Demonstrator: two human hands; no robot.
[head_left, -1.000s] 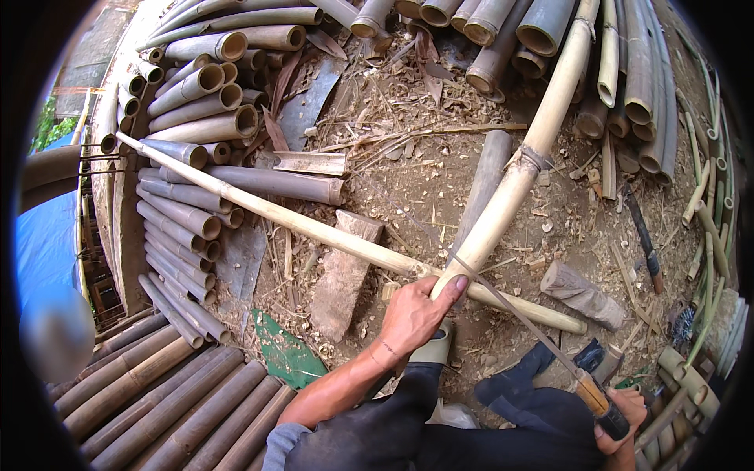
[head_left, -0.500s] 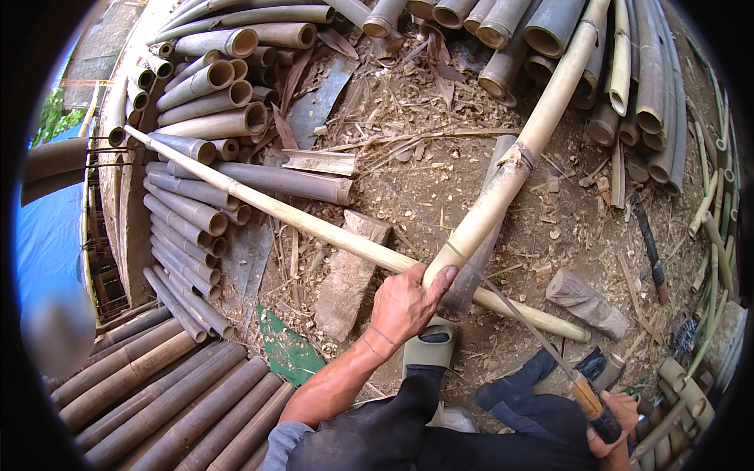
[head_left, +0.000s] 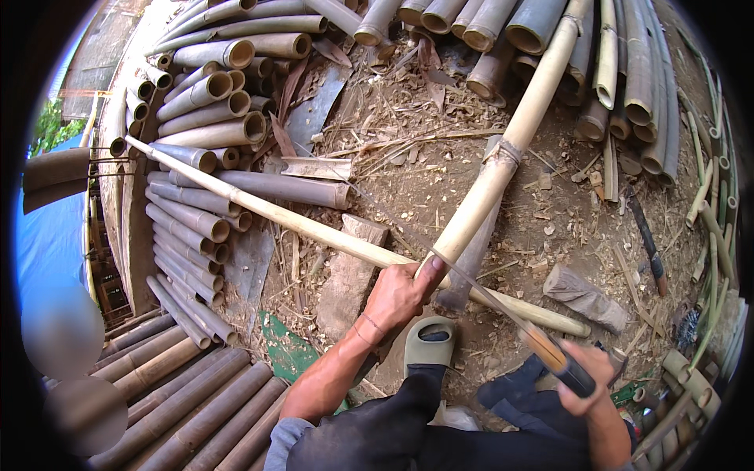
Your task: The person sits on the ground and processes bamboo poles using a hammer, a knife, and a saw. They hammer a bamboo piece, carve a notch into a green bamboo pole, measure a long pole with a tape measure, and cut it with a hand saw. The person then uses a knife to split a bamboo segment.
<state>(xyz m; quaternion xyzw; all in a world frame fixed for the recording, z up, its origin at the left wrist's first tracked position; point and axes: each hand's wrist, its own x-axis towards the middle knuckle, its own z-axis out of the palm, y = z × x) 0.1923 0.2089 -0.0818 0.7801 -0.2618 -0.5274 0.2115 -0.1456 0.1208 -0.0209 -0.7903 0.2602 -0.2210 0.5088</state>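
Observation:
My left hand [head_left: 395, 297] is closed round the near end of a pale, scraped bamboo pole [head_left: 469, 212], which slants away to the far right. A thin saw blade [head_left: 503, 308] crosses the pole just beyond my left thumb. The saw's wood-and-black handle [head_left: 556, 359] is gripped in my right hand [head_left: 591, 378], slightly blurred. Beneath my left hand passes a slimmer pale pole [head_left: 310, 228], running from the far left to the right. A weathered post [head_left: 473, 271] stands partly hidden below the bamboo pole.
Stacks of cut bamboo lie at the left [head_left: 188, 216], near left [head_left: 181, 392] and far right [head_left: 534, 31]. A stone-like block [head_left: 345, 286], a short log [head_left: 585, 297] and a dark-bladed tool [head_left: 648, 243] lie on the chip-strewn ground. My sandalled foot [head_left: 428, 345] is close by.
My right hand has pushed the saw forward and to the left, so more blade reaches past the bamboo pole. My left hand keeps its hold. The view has shifted slightly.

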